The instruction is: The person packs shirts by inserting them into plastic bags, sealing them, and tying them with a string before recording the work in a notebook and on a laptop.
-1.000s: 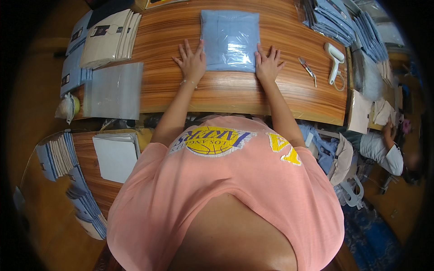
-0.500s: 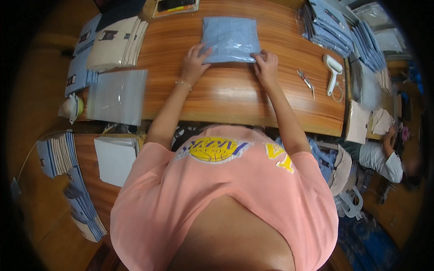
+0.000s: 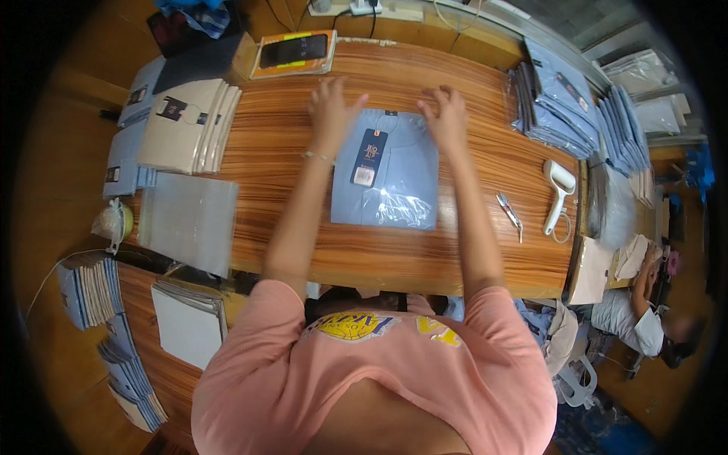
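Observation:
A folded light blue garment (image 3: 387, 182) in a clear plastic bag lies flat on the wooden table in front of me. Its neck edge points away, and a dark hang tag (image 3: 369, 158) shows on its face. At the far left corner is my left hand (image 3: 332, 114), slightly blurred, thumb and fingers apart, holding nothing. My right hand (image 3: 446, 117) is by the far right corner, its fingers loosely bent and apart with nothing in them. Whether its edge touches the bag I cannot tell.
Stacks of bagged beige garments (image 3: 189, 125) and clear bags (image 3: 189, 220) lie left. A phone (image 3: 294, 51) rests at the back. Right are thread snips (image 3: 509, 212), a white lint roller (image 3: 560, 186) and bagged blue garments (image 3: 557, 98). Another person (image 3: 622, 311) works far right.
The bagged garment has gone from plain side up to tag side up and now lies nearer me. Both hands have let go of its near edge and are at its far corners.

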